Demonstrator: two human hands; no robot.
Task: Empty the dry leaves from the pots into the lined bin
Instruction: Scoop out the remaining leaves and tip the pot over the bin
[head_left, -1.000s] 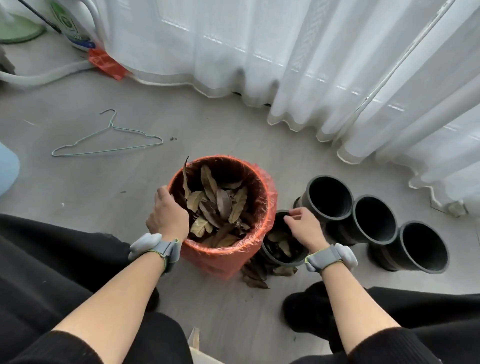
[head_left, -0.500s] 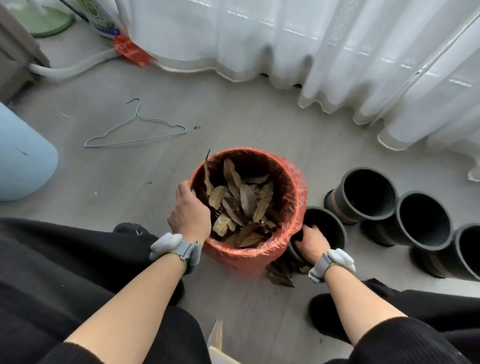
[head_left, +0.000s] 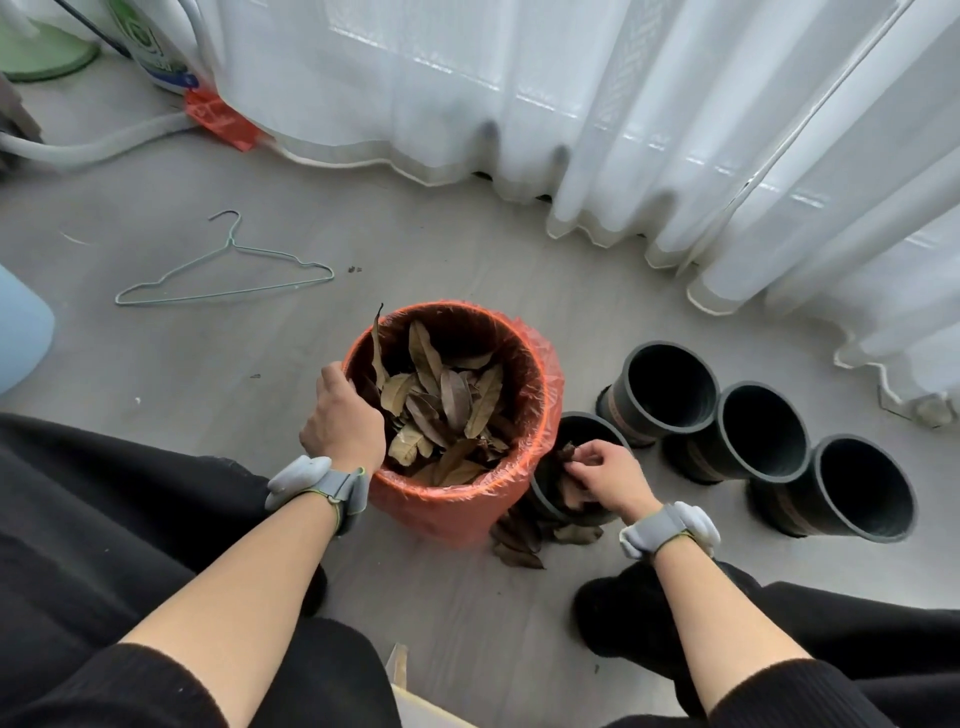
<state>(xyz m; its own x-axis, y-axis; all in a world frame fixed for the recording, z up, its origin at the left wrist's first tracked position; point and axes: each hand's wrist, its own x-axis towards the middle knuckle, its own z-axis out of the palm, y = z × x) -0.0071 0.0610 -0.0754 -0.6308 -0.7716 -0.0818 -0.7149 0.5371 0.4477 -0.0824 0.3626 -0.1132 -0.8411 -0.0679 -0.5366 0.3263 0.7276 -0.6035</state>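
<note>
A few stray leaves (head_left: 519, 543) lie on the floor at lower centre, against the foot of the bin. Just above them the right hand (head_left: 605, 475) pinches a small bunch of dry leaves (head_left: 568, 453) at the mouth of the nearest pot (head_left: 589, 420), which touches the lined bin (head_left: 447, 514). These leaves look feather-light, brittle and apt to crumble or slip, so I would gather them in a loose cupped handful rather than a hard squeeze. The left hand (head_left: 343, 421) grips the bin's rim at centre frame, over the leaf pile (head_left: 447, 405) inside. To the right stand three empty pots (head_left: 763, 431). Half a second ago the right hand was sunk inside the pot; now it is raised with leaves, while the left has kept its hold.
</note>
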